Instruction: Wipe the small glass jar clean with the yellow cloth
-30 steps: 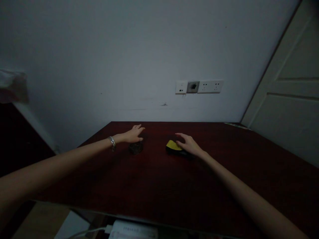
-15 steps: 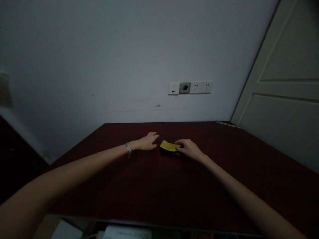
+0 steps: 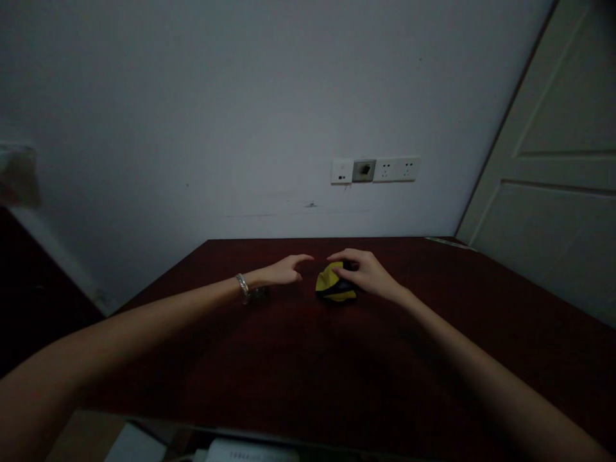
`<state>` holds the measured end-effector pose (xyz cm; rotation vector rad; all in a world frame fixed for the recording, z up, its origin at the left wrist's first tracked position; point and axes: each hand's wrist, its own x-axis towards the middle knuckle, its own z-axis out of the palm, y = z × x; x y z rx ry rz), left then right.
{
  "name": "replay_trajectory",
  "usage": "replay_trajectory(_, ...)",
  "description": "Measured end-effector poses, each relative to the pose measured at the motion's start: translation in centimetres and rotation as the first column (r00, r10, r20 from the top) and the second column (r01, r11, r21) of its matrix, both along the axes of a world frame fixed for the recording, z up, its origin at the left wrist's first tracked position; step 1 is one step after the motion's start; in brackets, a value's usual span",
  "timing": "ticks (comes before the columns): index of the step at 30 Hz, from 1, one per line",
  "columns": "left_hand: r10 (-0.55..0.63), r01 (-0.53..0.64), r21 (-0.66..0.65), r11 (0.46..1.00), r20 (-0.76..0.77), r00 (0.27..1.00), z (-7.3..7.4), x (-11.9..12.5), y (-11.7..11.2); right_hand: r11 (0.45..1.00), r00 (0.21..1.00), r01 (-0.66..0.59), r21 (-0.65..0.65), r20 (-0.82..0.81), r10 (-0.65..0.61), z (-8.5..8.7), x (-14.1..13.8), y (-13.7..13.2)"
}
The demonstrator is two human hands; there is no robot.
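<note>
Toward the far side of the dark red table [image 3: 308,359], my right hand [image 3: 369,273] pinches the yellow-and-black cloth [image 3: 327,278], its crumpled yellow folds split by a black band, while my left hand [image 3: 283,271] hovers near its left, thumb and fingers apart.

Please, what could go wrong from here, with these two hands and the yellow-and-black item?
The yellow-and-black item might slip: the right hand has its thumb over it, but a firm grip cannot be confirmed. The bracelet on the left hand's wrist could knock the dim object close by.
</note>
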<state>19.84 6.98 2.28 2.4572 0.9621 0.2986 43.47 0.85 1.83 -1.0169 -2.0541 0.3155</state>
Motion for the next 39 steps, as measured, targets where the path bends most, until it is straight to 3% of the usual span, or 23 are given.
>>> replay_trajectory(4, -0.07, 0.08, -0.103, 0.991, 0.104, 0.992, 0.9, 0.0, -0.8, 0.996, 0.996, -0.057, 0.062, -0.061, 0.061, 3.3, -1.0, -1.5)
replay_trajectory(9, -0.062, 0.194, -0.399, 0.896, 0.32, 0.945, 1.9, 0.0, -2.4, 0.994, 0.991, -0.059, 0.097, -0.112, 0.069, 6.3, -1.3, -2.7)
replay_trajectory(12, 0.004, 0.219, -0.504, 0.835, 0.404, 0.915, 2.0, -0.1, -3.2, 0.992, 0.988, -0.013, 0.129, -0.152, 0.032, 7.2, -0.5, -2.8)
replay_trajectory(15, 0.121, 0.247, -0.655, 0.714, 0.464, 0.878, 1.8, -0.4, -3.7, 0.991, 0.984, 0.046, 0.128, -0.176, -0.023, 7.5, 0.6, -2.7)
replay_trajectory(19, 0.154, 0.185, -0.748, 0.637, 0.359, 0.921, 2.0, -1.6, -4.0, 0.992, 0.965, 0.116, 0.046, -0.244, -0.101, 7.4, 2.0, -2.7)
replay_trajectory(23, 0.067, 0.096, -0.777, 0.622, 0.176, 0.982, 2.9, -4.2, -4.3, 0.979, 0.969, 0.034, -0.203, -0.234, -0.082, 5.7, 2.3, -1.9)
replay_trajectory(26, -0.03, -0.049, -0.774, 0.631, -0.087, 0.996, 3.3, -6.7, -4.5, 0.935, 0.976, -0.07, -0.349, -0.22, -0.009, 2.6, 0.7, -1.0)
replay_trajectory(28, -0.095, -0.18, -0.754, 0.632, -0.306, 0.947, 3.1, -8.3, -4.4, 0.904, 0.976, -0.143, -0.404, -0.208, 0.061, -0.1, -1.3, -0.4)
replay_trajectory(31, -0.143, -0.289, -0.728, 0.622, -0.468, 0.872, 2.2, -10.5, -3.8, 0.878, 0.978, -0.186, -0.442, -0.169, 0.122, -3.9, -5.0, -0.1)
replay_trajectory(33, -0.151, -0.352, -0.674, 0.65, -0.568, 0.809, 1.3, -11.7, -3.1, 0.87, 0.981, -0.192, -0.455, -0.128, 0.149, -5.9, -7.5, -0.1)
replay_trajectory(36, -0.118, -0.413, -0.539, 0.734, -0.7, 0.705, 0.1, -13.4, -1.7, 0.88, 0.982, -0.186, -0.437, -0.054, 0.181, -7.4, -10.8, -0.3)
replay_trajectory(39, -0.054, -0.469, -0.41, 0.782, -0.795, 0.605, -0.7, -14.6, -0.5, 0.907, 0.974, -0.196, -0.373, 0.031, 0.224, -7.7, -13.0, -0.6)
